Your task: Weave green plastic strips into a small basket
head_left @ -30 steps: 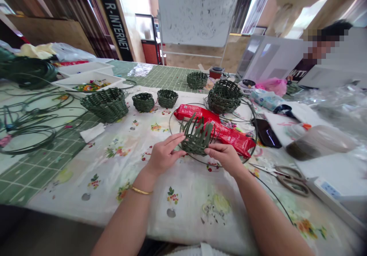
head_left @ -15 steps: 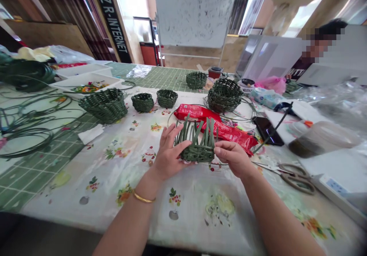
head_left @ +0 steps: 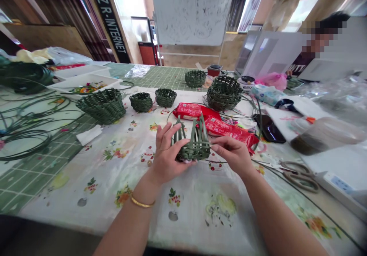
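My left hand (head_left: 168, 153) is spread wide, cupping the half-woven green basket (head_left: 191, 146) over the counter (head_left: 54, 172); my right hand (head_left: 233, 154), half open, touches its right side, near a red snack packet (head_left: 226, 130).

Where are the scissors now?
In the head view, the scissors lie on the right side of the table, right of the person's right hand, beside a white device.
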Available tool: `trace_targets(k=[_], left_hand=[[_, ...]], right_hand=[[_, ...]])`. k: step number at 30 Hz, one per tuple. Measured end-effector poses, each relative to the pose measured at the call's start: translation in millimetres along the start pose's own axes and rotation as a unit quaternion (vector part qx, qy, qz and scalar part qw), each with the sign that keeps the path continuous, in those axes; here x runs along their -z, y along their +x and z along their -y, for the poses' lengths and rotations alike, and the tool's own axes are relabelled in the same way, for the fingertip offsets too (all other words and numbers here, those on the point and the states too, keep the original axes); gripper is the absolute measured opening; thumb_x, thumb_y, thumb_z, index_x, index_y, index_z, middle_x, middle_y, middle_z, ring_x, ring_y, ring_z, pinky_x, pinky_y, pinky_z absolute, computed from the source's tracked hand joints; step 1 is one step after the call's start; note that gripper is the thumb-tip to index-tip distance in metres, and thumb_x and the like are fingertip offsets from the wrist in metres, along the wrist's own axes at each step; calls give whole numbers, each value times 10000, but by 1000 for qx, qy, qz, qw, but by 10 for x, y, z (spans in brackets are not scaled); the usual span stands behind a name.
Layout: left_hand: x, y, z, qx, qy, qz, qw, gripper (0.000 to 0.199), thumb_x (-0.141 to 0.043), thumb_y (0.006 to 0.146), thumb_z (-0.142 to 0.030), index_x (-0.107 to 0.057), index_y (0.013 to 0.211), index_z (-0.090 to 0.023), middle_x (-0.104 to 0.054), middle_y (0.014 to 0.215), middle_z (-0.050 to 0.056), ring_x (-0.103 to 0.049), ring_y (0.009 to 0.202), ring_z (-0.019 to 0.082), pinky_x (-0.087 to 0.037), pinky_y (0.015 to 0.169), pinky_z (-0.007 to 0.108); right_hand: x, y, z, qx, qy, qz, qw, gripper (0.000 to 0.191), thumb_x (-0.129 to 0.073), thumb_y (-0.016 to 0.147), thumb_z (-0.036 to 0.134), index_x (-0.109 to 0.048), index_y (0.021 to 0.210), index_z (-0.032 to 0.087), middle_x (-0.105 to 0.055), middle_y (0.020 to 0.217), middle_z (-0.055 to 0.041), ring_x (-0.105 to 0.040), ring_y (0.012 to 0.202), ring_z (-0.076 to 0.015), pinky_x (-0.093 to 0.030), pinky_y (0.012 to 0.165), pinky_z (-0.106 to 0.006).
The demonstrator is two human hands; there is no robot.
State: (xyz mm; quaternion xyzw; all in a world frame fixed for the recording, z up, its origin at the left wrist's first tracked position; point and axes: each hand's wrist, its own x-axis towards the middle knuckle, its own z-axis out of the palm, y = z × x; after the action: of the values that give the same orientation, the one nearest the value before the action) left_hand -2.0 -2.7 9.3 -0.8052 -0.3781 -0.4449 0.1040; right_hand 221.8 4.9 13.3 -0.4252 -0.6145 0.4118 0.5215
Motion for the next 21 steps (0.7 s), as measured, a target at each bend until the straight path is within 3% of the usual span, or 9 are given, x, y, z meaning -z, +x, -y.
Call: trace_targets(k=[3, 8, 14, 18, 21], left_hand=[[25, 1, 3, 13, -22, -11, 1000, 559, -755, 644, -442, -518, 1101, -226, -359, 1363, 153, -294, 1327, 362, -232, 1083, 595], [59, 18, -4, 61, -79, -23, 995, 740, -766, 623, -467, -426, 1212, -176, -382, 1334, 200, -337, 1303, 347, -302, 1066, 548], [68, 22, -8, 69, -88, 28, 993, 532, -744, 633, -504, -575, 1014, -173, -440, 1298, 166, -324, 1303, 345, -277, 1078, 534], [29, 5, -22, 147, -144, 83, 975, 389, -693, 706, -478, -638, 919, -158, -443, 1307, 166, -355, 1283, 331, -298, 1066, 521], [-34, -17, -57, 232, -240, 85, 939, 258, -684, 743, -392, -681, 903, -190, -388, 1378, 122, -370, 1293, 295, -323, 1069, 480]], right_hand=[[38, -25, 10, 51, -16, 59, 997, 173, -742, 691, 271, -743, 850, 203, -712, 765, -51, -626, 657, -157, -499, 592, -267], [47, -44, 3, 92, -41, 98, 990, 161, -694, 755, 269, -755, 893, 212, -692, 679, -39, -612, 578, -135, -488, 521, -233], [-27, -57, -29, 114, -73, 146, 980, 163, -652, 799, 256, -748, 923, 215, -560, 565, 11, -502, 462, -79, -398, 426, -195], [-26, -50, -35, 119, -81, 125, 982, 131, -654, 794, 234, -747, 885, 209, -527, 560, 20, -488, 468, -74, -377, 424, -190], [-21, -49, -18, 123, -98, 113, 981, 105, -648, 798, 245, -734, 827, 193, -560, 579, 8, -519, 521, -91, -409, 478, -203]])
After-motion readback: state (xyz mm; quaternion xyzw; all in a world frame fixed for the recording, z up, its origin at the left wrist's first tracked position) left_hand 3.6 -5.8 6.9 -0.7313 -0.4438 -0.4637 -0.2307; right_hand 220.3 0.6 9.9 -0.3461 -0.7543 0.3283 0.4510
